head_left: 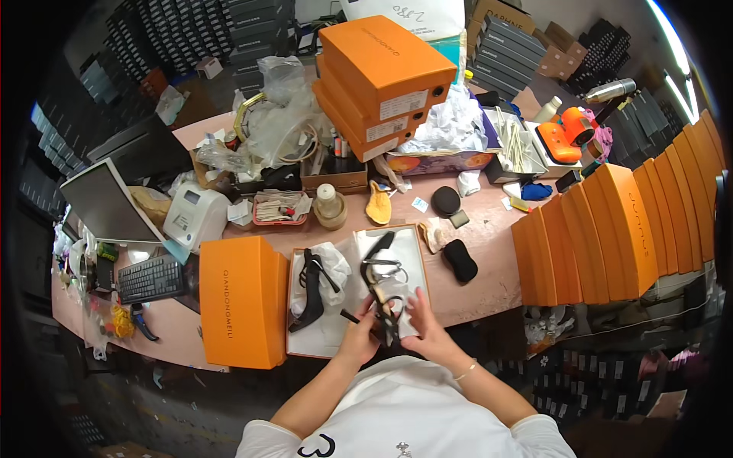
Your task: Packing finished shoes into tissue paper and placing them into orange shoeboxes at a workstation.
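Gripping the black strappy heeled sandal point(373, 281) in your left hand point(359, 336), you're holding it over the open shoebox point(324, 341); a second black sandal point(310, 296) is lying inside on white tissue paper point(336, 259). Your right hand point(427, 333) is hovering beside the straps, fingers spread; can't tell if it's touching. Sandal is probably running light: firm sole, floppy straps, finish likely scuffing easily. You're better off pinching the sole edges, not pulling thin straps.

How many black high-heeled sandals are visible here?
2: one sandal lies in the open shoebox, left side; the other sandal is in the left hand. Orange shoeboxes may hide more.
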`<state>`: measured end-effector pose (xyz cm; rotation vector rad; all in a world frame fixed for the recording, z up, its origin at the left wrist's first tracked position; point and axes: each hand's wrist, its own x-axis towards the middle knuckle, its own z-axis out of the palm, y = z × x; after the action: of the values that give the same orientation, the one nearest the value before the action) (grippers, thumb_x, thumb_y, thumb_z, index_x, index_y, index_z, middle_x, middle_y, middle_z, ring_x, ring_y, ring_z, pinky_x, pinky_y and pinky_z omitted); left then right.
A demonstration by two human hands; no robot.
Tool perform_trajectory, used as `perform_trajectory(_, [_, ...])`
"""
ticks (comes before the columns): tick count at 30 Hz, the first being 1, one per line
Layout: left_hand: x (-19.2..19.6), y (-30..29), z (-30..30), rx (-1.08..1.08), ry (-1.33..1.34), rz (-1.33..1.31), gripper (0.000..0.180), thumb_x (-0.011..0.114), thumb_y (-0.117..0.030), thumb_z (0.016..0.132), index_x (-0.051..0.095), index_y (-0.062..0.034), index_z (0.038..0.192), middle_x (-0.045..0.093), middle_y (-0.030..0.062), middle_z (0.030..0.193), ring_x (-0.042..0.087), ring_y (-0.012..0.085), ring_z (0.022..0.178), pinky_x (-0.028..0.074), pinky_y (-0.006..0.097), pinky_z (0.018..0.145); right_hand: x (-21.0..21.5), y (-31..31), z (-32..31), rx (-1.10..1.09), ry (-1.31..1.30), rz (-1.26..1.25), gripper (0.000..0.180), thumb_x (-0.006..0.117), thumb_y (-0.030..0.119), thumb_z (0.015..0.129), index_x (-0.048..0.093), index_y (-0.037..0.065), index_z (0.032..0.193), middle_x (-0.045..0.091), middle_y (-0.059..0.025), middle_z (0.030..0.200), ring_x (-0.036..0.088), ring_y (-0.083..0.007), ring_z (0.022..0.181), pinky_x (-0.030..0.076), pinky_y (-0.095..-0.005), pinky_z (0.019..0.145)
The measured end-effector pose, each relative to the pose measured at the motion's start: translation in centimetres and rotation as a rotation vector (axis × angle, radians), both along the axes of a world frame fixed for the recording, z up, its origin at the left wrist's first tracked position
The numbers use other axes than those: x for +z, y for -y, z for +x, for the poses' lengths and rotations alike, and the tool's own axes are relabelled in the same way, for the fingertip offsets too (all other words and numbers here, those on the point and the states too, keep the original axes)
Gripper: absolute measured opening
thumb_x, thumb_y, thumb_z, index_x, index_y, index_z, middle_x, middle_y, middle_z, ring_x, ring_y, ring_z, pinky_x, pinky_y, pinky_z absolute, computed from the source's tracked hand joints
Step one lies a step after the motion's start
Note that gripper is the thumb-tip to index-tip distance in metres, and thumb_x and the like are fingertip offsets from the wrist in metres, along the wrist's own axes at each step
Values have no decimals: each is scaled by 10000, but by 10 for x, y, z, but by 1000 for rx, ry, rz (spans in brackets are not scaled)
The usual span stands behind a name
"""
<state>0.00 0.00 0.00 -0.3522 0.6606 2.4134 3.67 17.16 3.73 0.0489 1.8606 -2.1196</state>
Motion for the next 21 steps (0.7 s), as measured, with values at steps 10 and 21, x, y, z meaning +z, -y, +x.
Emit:
perform_trajectory(10, [49, -27, -79, -419, -1008, -1047, 335, 679, -217, 823, 645, 10, 1067, 585, 172, 1193, 563, 301, 1104, 434, 379, 964, 21, -80, 3, -557, 392, -455, 191, 528, 101, 827, 591, -45, 931, 627, -133, 862, 633, -212, 733, 546, -326, 707])
perform_trajectory(21, [-54, -45, -207, -1252, -1159, -2077, 270, 676, -284, 809, 709, -21, 856, 665, 170, 933, 658, 348, 876, 519, 439, 767, -16, -143, -21, -127, 294, -380, 269, 575, 72, 824, 574, -50, 1064, 618, -91, 912, 619, -172, 809, 499, -306, 789])
